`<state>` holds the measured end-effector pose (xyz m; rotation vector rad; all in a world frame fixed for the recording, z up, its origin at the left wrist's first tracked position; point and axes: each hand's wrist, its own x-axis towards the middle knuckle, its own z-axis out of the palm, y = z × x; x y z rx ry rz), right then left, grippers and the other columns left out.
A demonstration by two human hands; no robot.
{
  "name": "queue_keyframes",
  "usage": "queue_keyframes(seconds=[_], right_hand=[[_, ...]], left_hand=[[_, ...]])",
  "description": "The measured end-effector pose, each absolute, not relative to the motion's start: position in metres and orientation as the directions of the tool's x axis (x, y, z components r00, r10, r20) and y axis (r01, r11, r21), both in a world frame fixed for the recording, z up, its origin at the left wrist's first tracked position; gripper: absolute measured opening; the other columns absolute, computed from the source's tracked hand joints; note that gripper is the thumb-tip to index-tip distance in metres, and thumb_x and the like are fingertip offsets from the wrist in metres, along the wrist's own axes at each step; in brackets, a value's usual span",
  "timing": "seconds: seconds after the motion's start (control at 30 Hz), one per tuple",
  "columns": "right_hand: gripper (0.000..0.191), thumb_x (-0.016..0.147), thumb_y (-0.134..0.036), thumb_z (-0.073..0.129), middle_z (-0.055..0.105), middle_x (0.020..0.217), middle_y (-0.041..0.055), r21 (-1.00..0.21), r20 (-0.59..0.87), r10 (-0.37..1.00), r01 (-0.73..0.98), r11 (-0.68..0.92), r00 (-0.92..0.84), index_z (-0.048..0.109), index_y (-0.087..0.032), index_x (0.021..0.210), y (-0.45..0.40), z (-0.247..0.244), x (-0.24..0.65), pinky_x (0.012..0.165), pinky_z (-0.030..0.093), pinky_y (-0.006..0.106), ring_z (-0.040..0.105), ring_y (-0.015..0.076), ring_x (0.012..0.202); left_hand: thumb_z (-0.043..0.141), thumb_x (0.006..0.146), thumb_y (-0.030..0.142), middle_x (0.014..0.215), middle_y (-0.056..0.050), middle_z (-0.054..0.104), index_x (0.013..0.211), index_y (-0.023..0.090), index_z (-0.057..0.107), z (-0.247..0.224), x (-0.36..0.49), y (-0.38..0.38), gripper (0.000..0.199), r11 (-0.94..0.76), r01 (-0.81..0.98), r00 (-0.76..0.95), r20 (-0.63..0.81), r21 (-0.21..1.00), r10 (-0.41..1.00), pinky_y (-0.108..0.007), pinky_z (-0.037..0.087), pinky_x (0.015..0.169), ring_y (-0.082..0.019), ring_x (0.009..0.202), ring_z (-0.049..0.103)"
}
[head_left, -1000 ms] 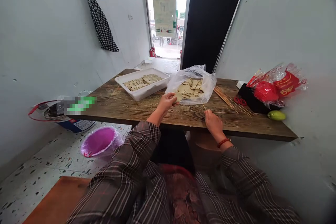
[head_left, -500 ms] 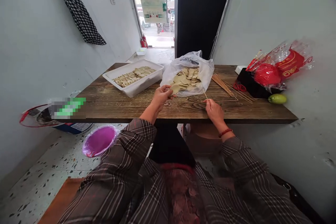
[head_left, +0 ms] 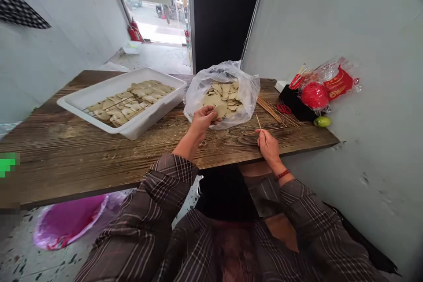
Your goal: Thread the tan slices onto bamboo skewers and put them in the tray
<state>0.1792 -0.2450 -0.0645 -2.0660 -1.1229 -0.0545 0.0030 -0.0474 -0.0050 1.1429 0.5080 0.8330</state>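
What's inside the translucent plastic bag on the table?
Inside the plastic bag is a heap of flat, pale, thin slices. The left hand holds another slice in front, hiding part of the heap. Slices beneath the top ones and the bag's bottom are covered.

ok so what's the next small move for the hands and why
Probably bring the thin stick in the right hand across and push its tip through the round slice in the left hand. The stick looks bare and is apart from that slice, while similar skewered slices lie in the white tray.
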Motion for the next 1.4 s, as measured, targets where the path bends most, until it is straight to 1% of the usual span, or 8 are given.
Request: queue_keyframes(seconds=[0.33,0.5,0.67,0.83,1.0,1.13,1.23,1.4], right_hand=[[0.052,0.097,-0.044,0.037,0.050,0.060,-0.0053,-0.836,0.277,0.732,0.531,-0.135,0.623,0.054,-0.014,0.136,-0.248,-0.052,0.177,0.056,0.039,0.025,0.047,0.0129,0.053],[0.038,0.096,-0.046,0.044,0.051,0.058,-0.0059,-0.952,0.153,0.868,0.306,0.001,0.472,0.061,-0.018,0.113,-0.208,-0.016,0.160,0.043,0.028,0.022,0.037,0.0095,0.044],[0.027,0.096,-0.044,0.043,0.059,0.065,-0.0030,-0.977,0.111,0.958,0.204,0.057,0.265,0.056,-0.021,0.088,-0.149,-0.002,0.140,0.047,0.036,0.021,0.048,0.0096,0.050],[0.028,0.091,-0.038,0.052,0.061,0.071,0.0013,-0.947,0.152,0.981,0.300,0.111,0.118,0.067,-0.019,0.077,-0.107,-0.002,0.145,0.054,0.040,0.024,0.054,0.0131,0.064],[0.026,0.090,-0.032,0.053,0.069,0.084,0.0049,-0.849,0.295,0.954,0.472,0.237,0.050,0.075,-0.021,0.099,-0.103,-0.009,0.153,0.064,0.046,0.030,0.060,0.0172,0.073],[0.034,0.088,-0.029,0.054,0.063,0.071,0.0015,-0.869,0.277,0.959,0.440,0.226,0.055,0.071,-0.019,0.115,-0.107,-0.017,0.149,0.054,0.041,0.027,0.051,0.0134,0.058],[0.033,0.087,-0.029,0.054,0.054,0.064,-0.0020,-0.908,0.253,0.960,0.371,0.194,0.116,0.071,-0.018,0.113,-0.106,-0.021,0.147,0.047,0.035,0.025,0.042,0.0102,0.050],[0.032,0.088,-0.030,0.052,0.057,0.066,-0.0014,-0.914,0.280,0.939,0.354,0.197,0.201,0.072,-0.017,0.109,-0.103,-0.020,0.151,0.046,0.035,0.024,0.043,0.0096,0.050]], left_hand=[[0.072,0.066,0.018,0.071,0.000,0.068,0.087,0.013,0.063,-0.008,0.020,-0.036,0.024,0.236,-0.325,0.626,0.021,0.916,0.780,-0.019,0.046,0.052,-0.011,0.059,0.064],[0.076,0.064,0.020,0.075,-0.001,0.067,0.088,0.013,0.065,-0.007,0.014,-0.020,0.027,0.243,-0.323,0.616,0.008,0.915,0.788,-0.019,0.043,0.051,-0.010,0.060,0.060],[0.077,0.064,0.023,0.072,-0.001,0.065,0.089,0.011,0.067,-0.003,0.001,-0.013,0.029,0.203,-0.297,0.585,0.009,0.933,0.811,-0.018,0.042,0.054,-0.008,0.061,0.056],[0.074,0.068,0.022,0.067,0.000,0.064,0.087,0.011,0.067,0.000,-0.008,-0.005,0.023,0.101,-0.245,0.479,0.030,0.964,0.877,-0.019,0.040,0.055,-0.007,0.058,0.052],[0.072,0.069,0.021,0.068,0.000,0.064,0.085,0.011,0.070,-0.001,-0.011,0.000,0.018,0.044,-0.208,0.427,0.050,0.977,0.903,-0.020,0.040,0.054,-0.006,0.057,0.050],[0.073,0.068,0.019,0.068,-0.001,0.065,0.087,0.011,0.070,-0.003,-0.010,0.002,0.020,0.043,-0.200,0.388,0.039,0.979,0.921,-0.019,0.038,0.051,-0.006,0.056,0.050],[0.077,0.066,0.019,0.068,0.000,0.065,0.086,0.012,0.068,0.000,-0.007,0.003,0.024,0.069,-0.237,0.355,0.020,0.969,0.935,-0.018,0.037,0.050,-0.006,0.056,0.052],[0.079,0.065,0.022,0.072,-0.001,0.067,0.088,0.013,0.067,0.013,-0.002,0.008,0.028,0.063,-0.263,0.416,0.054,0.963,0.908,-0.018,0.036,0.049,-0.006,0.057,0.054]])
